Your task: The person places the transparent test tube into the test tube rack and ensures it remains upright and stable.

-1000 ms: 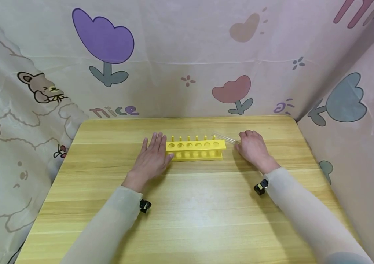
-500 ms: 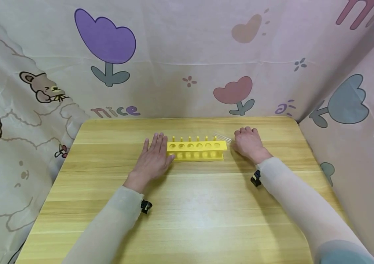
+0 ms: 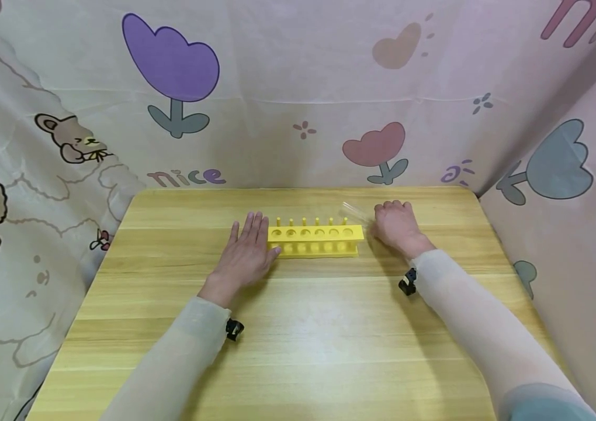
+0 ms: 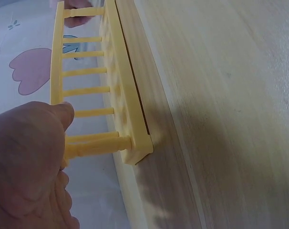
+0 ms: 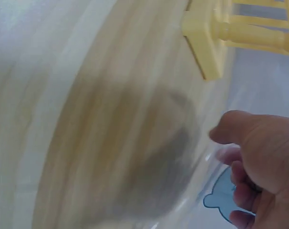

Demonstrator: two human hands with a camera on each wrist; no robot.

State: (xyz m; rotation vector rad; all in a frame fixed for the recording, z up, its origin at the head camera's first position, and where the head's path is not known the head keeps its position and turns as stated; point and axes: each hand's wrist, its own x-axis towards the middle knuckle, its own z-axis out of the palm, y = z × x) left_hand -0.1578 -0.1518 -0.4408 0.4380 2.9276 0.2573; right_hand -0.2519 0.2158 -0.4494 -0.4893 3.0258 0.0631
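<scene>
A yellow test tube rack (image 3: pixel 315 234) stands upright on the table, its round holes showing no tubes in them. My left hand (image 3: pixel 242 251) rests against the rack's left end, fingers straight; in the left wrist view its thumb (image 4: pixel 63 114) touches the upper plate. Beyond the rack's right end, my right hand (image 3: pixel 397 227) is curled at a clear test tube (image 3: pixel 357 211), which sticks out to the left behind the rack. In the right wrist view the thumb and fingers (image 5: pixel 237 126) are bent close together, and the tube is faint and blurred. Whether more than one tube lies there is unclear.
The wooden table (image 3: pixel 319 339) reaches back to a printed curtain (image 3: pixel 277 88), with another curtain side (image 3: pixel 582 245) along the right edge. Small black cameras are worn on both wrists.
My right hand has shifted slightly left, toward the rack. The clear tube's far end has swung a little away from the rack, toward the table's back edge. My left hand stays at the rack.
</scene>
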